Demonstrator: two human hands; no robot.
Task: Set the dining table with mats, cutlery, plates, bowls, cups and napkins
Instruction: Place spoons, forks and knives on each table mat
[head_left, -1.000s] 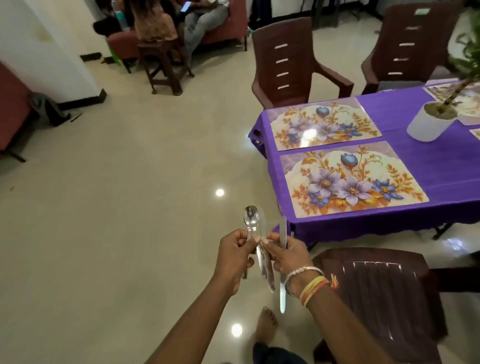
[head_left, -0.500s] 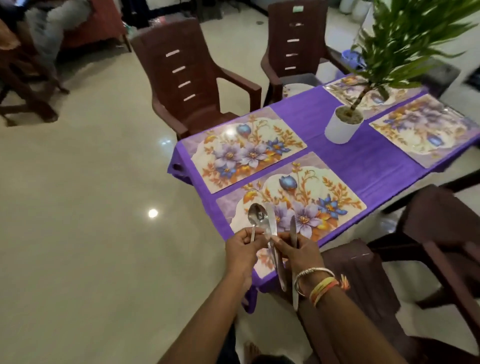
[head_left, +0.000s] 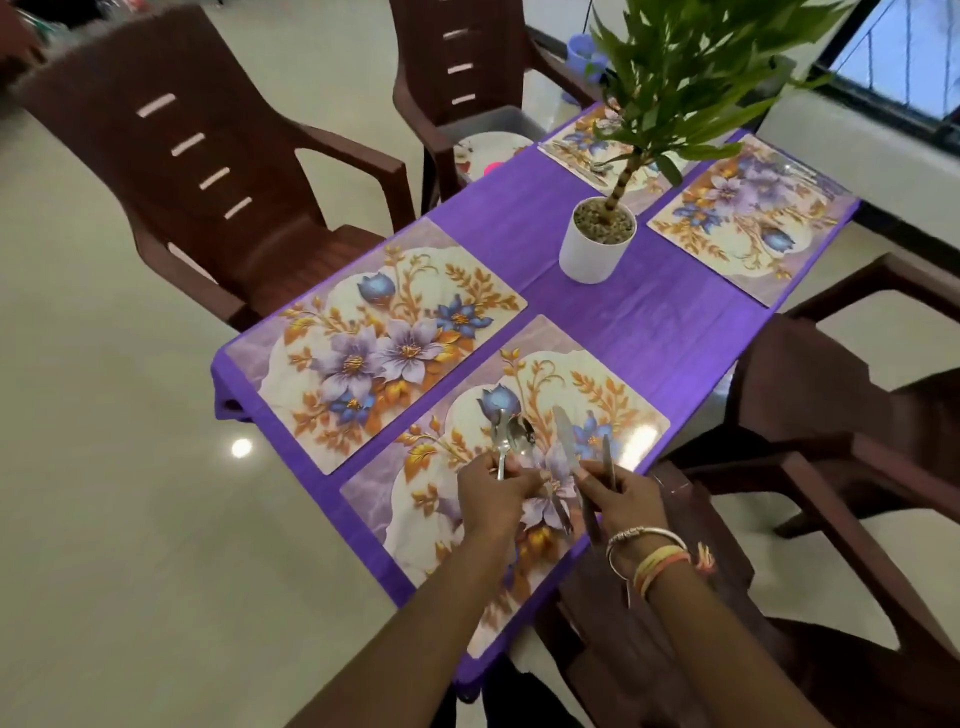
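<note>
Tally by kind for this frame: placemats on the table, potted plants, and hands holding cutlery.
Placemats: 4
Potted plant: 1
Hands holding cutlery: 2, the left hand and the right hand
Total: 7

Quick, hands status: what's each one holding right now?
Left hand: closed, gripping spoons.
Right hand: closed, gripping knives.

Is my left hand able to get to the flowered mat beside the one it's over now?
Probably yes. The left hand, holding cutlery, is above the near mat, and the neighbouring mat lies directly alongside with nothing standing between them.
</note>
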